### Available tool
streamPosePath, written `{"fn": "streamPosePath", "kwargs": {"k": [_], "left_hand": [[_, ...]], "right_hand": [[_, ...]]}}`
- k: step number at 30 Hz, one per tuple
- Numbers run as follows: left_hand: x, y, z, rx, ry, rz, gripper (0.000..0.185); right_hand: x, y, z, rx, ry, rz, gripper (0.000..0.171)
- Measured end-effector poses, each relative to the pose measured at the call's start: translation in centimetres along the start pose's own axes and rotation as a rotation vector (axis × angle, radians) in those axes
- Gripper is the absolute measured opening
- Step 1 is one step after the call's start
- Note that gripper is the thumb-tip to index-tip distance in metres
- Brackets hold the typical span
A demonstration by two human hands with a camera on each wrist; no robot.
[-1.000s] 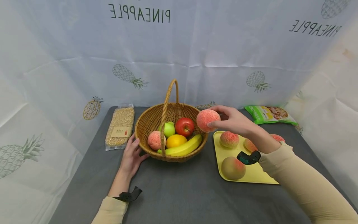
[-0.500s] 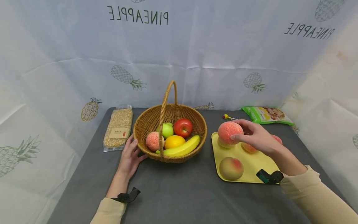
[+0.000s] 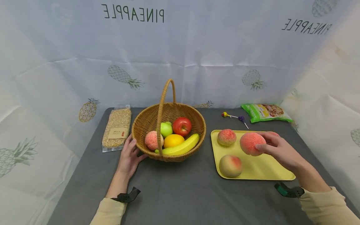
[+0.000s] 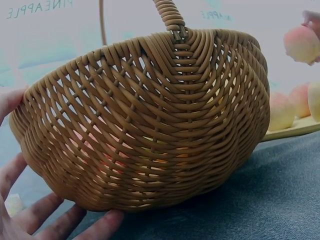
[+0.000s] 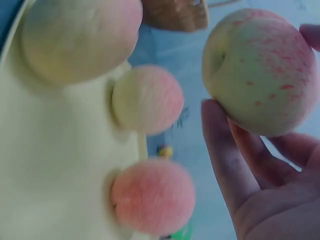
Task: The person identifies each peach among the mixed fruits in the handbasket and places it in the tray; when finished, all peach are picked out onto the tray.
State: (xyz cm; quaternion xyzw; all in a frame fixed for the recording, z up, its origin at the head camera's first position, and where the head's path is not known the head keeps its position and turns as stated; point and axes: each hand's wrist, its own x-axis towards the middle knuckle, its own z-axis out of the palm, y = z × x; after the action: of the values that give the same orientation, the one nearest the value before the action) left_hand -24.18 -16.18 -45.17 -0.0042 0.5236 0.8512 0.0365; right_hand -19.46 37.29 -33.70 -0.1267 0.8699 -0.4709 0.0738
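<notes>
One peach [image 3: 251, 143] in right hand [image 3: 278, 150] above tray's [image 3: 261, 172] open middle

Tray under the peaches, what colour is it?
The tray is plain pale yellow, clearest in the head view.

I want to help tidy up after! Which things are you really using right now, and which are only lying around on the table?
In use:
right hand holding a peach
yellow tray with three more peaches
basket of fruit
left hand resting on the basket

Just lying about:
bag of kernels
green snack packet
two lollipops
</notes>
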Motion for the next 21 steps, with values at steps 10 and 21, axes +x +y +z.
{"fn": "streamPosePath", "kwargs": {"k": [10,21], "left_hand": [[0.0,-0.1,-0.1,0.003,-0.023,0.013,0.066],[0.0,-0.1,0.0,0.003,-0.011,0.01,0.065]], "right_hand": [[-2.0,2.6,-0.9,-0.056,-0.045,0.014,0.056],[-2.9,4.8,-1.1,-0.02,-0.168,0.049,0.056]]}}
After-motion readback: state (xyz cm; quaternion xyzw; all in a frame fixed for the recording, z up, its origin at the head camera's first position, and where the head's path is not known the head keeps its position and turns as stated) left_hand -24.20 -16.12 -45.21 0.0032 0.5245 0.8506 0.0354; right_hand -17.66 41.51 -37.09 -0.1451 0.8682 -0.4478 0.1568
